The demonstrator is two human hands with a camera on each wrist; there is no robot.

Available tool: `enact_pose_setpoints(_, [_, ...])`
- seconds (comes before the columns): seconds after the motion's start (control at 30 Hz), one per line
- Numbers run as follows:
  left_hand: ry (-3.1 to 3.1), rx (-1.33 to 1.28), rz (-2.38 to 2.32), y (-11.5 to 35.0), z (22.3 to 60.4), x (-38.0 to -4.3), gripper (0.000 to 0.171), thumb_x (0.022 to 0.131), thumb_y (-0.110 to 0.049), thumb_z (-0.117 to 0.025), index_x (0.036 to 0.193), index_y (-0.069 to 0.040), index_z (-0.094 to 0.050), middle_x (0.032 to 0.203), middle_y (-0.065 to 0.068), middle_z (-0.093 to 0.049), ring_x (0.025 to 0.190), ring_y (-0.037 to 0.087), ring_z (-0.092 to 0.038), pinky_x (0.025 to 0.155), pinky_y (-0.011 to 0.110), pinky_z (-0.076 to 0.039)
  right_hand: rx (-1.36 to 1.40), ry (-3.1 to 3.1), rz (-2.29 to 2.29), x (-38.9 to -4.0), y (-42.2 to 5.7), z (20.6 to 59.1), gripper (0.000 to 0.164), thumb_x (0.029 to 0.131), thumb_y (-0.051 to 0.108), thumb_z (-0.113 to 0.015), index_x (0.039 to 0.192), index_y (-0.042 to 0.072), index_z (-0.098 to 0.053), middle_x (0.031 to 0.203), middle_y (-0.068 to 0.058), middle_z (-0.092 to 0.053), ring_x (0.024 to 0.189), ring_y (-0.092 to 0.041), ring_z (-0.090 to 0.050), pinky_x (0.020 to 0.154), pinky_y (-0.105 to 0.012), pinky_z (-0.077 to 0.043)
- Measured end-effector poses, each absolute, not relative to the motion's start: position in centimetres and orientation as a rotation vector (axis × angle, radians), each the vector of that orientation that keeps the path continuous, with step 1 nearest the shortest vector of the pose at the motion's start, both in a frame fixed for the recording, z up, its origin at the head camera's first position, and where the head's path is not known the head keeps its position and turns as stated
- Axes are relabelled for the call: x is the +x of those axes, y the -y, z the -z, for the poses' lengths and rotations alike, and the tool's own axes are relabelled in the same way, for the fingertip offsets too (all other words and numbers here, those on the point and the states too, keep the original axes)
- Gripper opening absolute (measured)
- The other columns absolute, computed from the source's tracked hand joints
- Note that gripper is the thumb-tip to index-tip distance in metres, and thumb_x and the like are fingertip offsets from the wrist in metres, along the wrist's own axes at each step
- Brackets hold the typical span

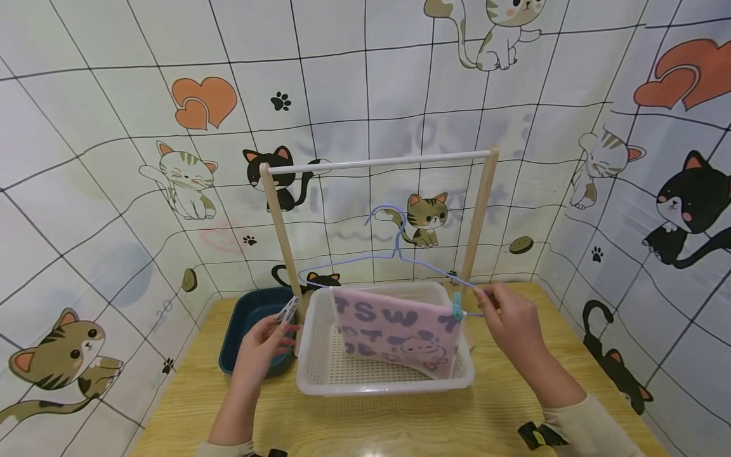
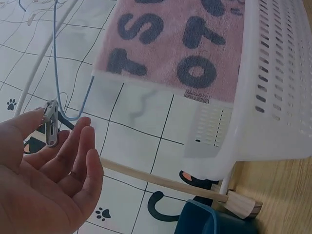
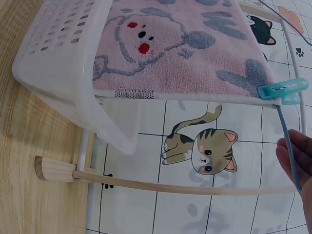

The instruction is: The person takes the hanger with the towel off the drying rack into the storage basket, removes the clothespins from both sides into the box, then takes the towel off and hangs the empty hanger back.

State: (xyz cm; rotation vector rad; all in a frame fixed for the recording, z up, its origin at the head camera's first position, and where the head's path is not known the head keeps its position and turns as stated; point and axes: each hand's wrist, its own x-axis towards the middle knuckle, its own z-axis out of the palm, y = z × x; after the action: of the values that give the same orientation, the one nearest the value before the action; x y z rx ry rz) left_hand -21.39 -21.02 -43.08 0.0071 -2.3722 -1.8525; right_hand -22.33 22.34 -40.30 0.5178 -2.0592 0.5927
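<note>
A pink towel (image 1: 400, 330) with grey letters and a dog face hangs over the lower bar of a blue wire hanger (image 1: 365, 256). At its right upper corner a turquoise clothespin (image 3: 283, 91) clips it to the bar. My right hand (image 1: 511, 320) grips the hanger's right end. Between the thumb and fingers of my left hand (image 1: 259, 346) is a grey clothespin (image 2: 50, 123), held near the hanger's left end. The towel's lower part hangs into a white perforated basket (image 1: 385, 387).
A wooden rack with a white top rail (image 1: 379, 162) stands behind the basket. To the left sits a dark teal basin (image 1: 228, 346) on the wood-grain table (image 1: 365, 425). Walls with a cat-print covering (image 1: 342, 82) enclose the back and sides.
</note>
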Motion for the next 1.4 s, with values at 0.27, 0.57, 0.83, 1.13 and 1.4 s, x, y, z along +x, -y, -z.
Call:
enact_pose_setpoints(0.27, [2.355, 0.090, 1.851, 21.9, 43.5, -21.7, 0.033, 0.099, -0.020, -0.060, 0.126, -0.002, -0.058, 0.105, 0.014, -0.071, 0.087, 0.026, -0.068, 0.075, 0.028, -0.053, 0.521, 2.068, -0.611, -22.1, -21.9, 40.2, 0.009, 0.089, 0.004, -0.069, 0.084, 0.004, -0.061, 0.066, 0.002, -0.059, 0.052, -0.006, -0.050, 0.047, -0.026, -0.047])
enact_pose_setpoints(0.57, [2.371, 0.165, 1.779, 23.4, 44.7, -22.3, 0.041, 0.096, -0.020, -0.064, 0.132, -0.002, -0.053, 0.103, 0.013, -0.072, 0.082, 0.018, -0.068, 0.073, 0.026, -0.053, 0.529, 2.060, -0.620, -22.0, -21.7, 40.1, 0.010, 0.086, 0.002, -0.071, 0.084, 0.005, -0.061, 0.067, 0.003, -0.062, 0.053, -0.006, -0.053, 0.049, -0.025, -0.048])
enact_pose_setpoints(0.83, [2.408, 0.215, 1.651, 24.1, 45.1, -22.9, 0.042, 0.094, -0.020, -0.067, 0.131, -0.004, -0.055, 0.103, 0.012, -0.072, 0.078, 0.011, -0.066, 0.069, 0.021, -0.050, 0.553, 2.049, -0.621, -22.0, -21.7, 40.3, 0.010, 0.090, 0.006, -0.069, 0.084, 0.005, -0.061, 0.067, 0.001, -0.063, 0.053, -0.008, -0.054, 0.048, -0.023, -0.047])
enact_pose_setpoints(1.13, [2.503, 0.228, 1.563, 25.0, 46.6, -23.8, 0.043, 0.096, -0.017, -0.063, 0.135, -0.003, -0.050, 0.107, 0.016, -0.069, 0.089, 0.026, -0.066, 0.069, 0.025, -0.051, 0.559, 2.049, -0.636, -22.1, -21.7, 40.5, 0.014, 0.095, 0.014, -0.065, 0.085, 0.006, -0.060, 0.068, 0.002, -0.063, 0.054, -0.008, -0.054, 0.048, -0.023, -0.047])
enact_pose_setpoints(1.4, [2.557, 0.276, 1.488, 25.3, 47.5, -24.1, 0.044, 0.097, -0.016, -0.060, 0.136, -0.002, -0.047, 0.111, 0.022, -0.065, 0.087, 0.034, -0.067, 0.065, 0.026, -0.051, 0.559, 2.073, -0.637, -21.9, -21.5, 40.5, 0.012, 0.086, -0.001, -0.071, 0.084, 0.005, -0.060, 0.069, 0.000, -0.065, 0.056, -0.011, -0.060, 0.049, -0.026, -0.049])
